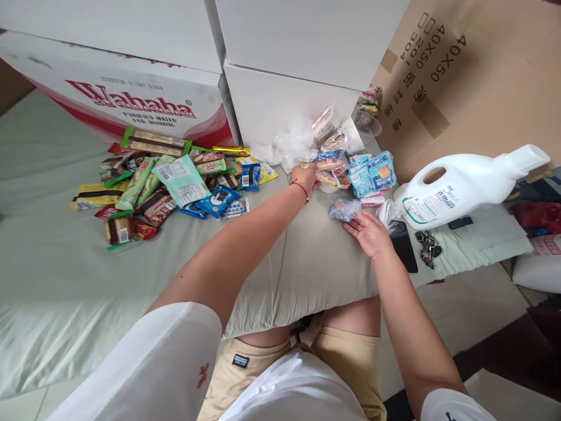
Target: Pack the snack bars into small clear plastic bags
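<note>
Reaches with the left hand [308, 175] to the packets [329, 165], touching along their left edge, fingers bent and partly hidden; cannot tell whether pinching anything. Has the right hand [369, 233] nearer the body, palm turned partly up, fingers stretched out and slightly spread, tips at the near edge of a blue packet [342, 209] in clear film. Has the pouches [372, 172] just beyond the right hand and to the right of the left. Has the wrappers [293, 143] just beyond the left hand, a cup [355, 137] farther off to its right, and a snack pile [140, 187] well to its left. Right of the right hand, has a flat black thing [404, 247] just beside the wrist, keys [428, 248] near, and a bottle [456, 190] tipped on its side.
</note>
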`<state>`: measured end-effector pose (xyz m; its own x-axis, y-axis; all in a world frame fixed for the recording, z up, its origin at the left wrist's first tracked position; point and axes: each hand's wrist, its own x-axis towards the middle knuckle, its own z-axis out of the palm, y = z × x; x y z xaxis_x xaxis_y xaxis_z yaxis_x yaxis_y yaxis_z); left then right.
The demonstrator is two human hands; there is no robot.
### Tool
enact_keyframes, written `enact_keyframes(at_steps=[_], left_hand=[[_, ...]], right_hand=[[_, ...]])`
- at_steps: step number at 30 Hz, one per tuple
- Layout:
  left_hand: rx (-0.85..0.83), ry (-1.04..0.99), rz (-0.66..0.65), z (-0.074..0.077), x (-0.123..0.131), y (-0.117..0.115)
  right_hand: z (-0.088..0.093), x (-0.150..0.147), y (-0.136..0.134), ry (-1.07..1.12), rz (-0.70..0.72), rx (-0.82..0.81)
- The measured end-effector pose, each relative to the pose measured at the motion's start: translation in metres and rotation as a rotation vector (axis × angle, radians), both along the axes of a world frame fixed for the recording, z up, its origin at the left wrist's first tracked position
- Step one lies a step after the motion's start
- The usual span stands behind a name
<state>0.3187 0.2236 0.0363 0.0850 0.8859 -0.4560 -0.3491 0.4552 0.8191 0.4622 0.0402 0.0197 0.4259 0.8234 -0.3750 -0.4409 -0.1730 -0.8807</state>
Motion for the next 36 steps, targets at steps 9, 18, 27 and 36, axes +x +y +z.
enact_keyframes(at_steps=[9,18,27,36], left_hand=[[0.105,-0.049,0.055,0.000,-0.043,-0.068],[0.052,-0.095,0.086,0.009,-0.095,-0.095],[-0.043,-0.036,0.205,-0.028,-0.134,-0.091],[0.350,0.321,0.490,-0.062,-0.141,-0.093]], right_hand=[[0.021,-0.017,-0.032,-0.948,0.355,-0.018],[0.018,-0.051,-0.011,-1.539,0.420,0.280],[0.004,-0.046,0.037,-1.736,0.503,0.039],[0.047,-0.025,0.049,-1.370,0.479,0.260]])
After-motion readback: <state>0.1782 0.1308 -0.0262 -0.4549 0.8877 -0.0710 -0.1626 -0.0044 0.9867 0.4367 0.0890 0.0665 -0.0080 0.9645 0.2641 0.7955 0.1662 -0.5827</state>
